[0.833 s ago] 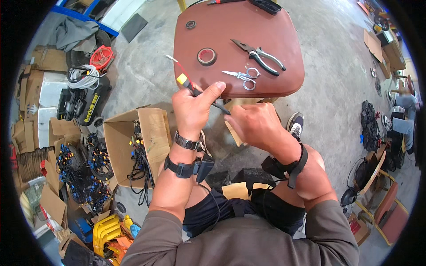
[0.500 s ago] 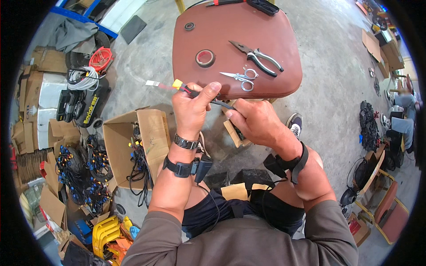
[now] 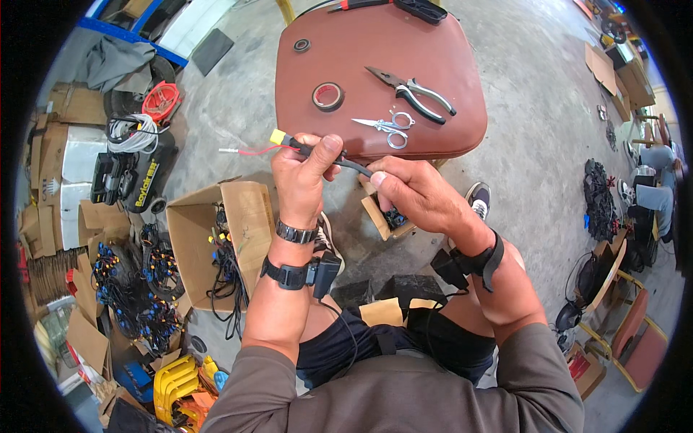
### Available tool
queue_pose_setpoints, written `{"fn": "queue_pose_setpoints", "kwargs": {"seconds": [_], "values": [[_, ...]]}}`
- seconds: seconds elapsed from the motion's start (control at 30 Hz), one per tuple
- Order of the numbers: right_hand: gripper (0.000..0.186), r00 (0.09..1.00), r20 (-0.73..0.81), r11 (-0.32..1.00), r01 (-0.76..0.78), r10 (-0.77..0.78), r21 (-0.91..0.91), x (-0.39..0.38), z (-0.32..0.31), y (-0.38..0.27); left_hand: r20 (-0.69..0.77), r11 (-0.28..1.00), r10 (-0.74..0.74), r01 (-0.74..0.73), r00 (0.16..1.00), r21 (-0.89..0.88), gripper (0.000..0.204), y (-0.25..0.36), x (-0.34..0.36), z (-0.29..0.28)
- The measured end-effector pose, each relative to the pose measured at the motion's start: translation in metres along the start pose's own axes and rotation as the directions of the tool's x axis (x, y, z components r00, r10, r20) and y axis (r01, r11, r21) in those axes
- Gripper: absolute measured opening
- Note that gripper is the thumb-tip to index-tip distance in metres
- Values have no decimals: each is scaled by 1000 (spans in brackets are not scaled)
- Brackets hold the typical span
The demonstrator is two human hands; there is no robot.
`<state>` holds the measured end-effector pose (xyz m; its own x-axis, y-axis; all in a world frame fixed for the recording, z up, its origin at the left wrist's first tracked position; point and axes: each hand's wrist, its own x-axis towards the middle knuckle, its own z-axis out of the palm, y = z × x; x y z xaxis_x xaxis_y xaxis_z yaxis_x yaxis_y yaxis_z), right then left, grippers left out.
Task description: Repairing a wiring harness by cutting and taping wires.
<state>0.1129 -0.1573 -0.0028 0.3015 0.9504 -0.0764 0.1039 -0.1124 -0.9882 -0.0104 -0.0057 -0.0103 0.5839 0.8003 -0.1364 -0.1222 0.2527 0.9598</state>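
My left hand [image 3: 304,173] grips a black cable assembly with a yellow connector [image 3: 278,138] and a thin red wire [image 3: 256,153] ending in a white tip, pointing left. My right hand [image 3: 408,191] pinches the dark grey cable [image 3: 354,164] just right of it. Both hands are at the near edge of a brown padded seat [image 3: 447,65]. On the seat lie small silver scissors [image 3: 397,137], pliers [image 3: 426,107], a tape roll [image 3: 328,97], a small black ring [image 3: 301,45] and a black tool [image 3: 422,10].
A cardboard box of cables [image 3: 193,260] stands left of my legs, a smaller box [image 3: 377,215] below the seat. Left are tangled cables [image 3: 126,281], a black machine [image 3: 148,180] and yellow plastic parts [image 3: 170,386]. At right are chairs [image 3: 642,335], boxes [image 3: 635,90] and a person [image 3: 653,202].
Both hands stay gripped on the cable. The connector end has shifted left, and the red wire, upright earlier, now lies nearly level toward the left. The seat appears slightly further left.
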Motion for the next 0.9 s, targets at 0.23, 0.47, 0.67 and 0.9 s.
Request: {"fn": "queue_pose_setpoints", "kwargs": {"seconds": [0.23,0.47,0.67,0.9], "values": [[30,988,123,980,-112,92,167,3,-3,-1,292,997,71,-60,954,-49,37,-5,2,-11],[30,973,205,935,-163,101,314,4,-12,-7,437,982,38,47,898,-181,44,0,4,-12],[29,945,270,884,-281,186,373,2,-12,-10,497,986,71,13,865,-163,37,-2,8,-12],[27,933,309,872,-301,185,386,2,-9,-8,523,993,70,-11,849,-116,36,-3,8,-13]]}}
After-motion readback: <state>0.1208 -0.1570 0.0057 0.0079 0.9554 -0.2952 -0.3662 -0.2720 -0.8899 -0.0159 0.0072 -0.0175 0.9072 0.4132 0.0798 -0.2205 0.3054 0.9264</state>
